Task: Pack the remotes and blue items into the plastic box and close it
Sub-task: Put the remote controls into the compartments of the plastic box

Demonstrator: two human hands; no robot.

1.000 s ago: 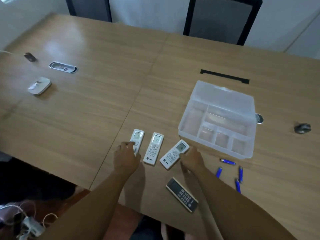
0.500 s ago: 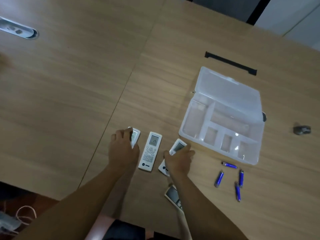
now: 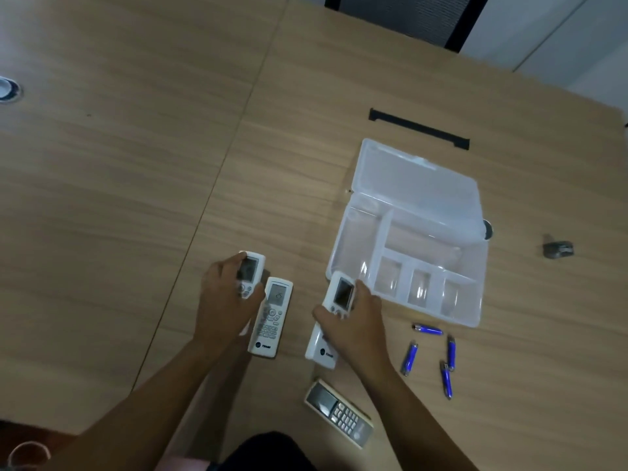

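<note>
We take the plastic box (image 3: 411,246) as our landmark: it sits open on the wooden table (image 3: 136,164), its lid laid back on the far side, every compartment empty. Our left hand (image 3: 226,300) is wrapped around the white remote (image 3: 249,275) farthest from the box, and our right hand (image 3: 353,321) grips another white remote (image 3: 334,314) whose screen end almost touches the box's near-left corner. Between them a 3rd white remote (image 3: 272,317) lies flat and untouched, and a darker remote (image 3: 338,413) rests nearer to us than the box, toward the table's front edge. 4 blue items (image 3: 428,355) lie scattered just in front of the box's near wall.

To do this step well, we judge it best to lift each remote clear of the table, keep it level and lower it lengthwise into a long compartment — the 3 small front cells look too short. The right remote needs to rise over the near wall rather than shove the light box. Left of the box the table lies wide open; a small dark object (image 3: 559,249) sits well off to its right.
</note>
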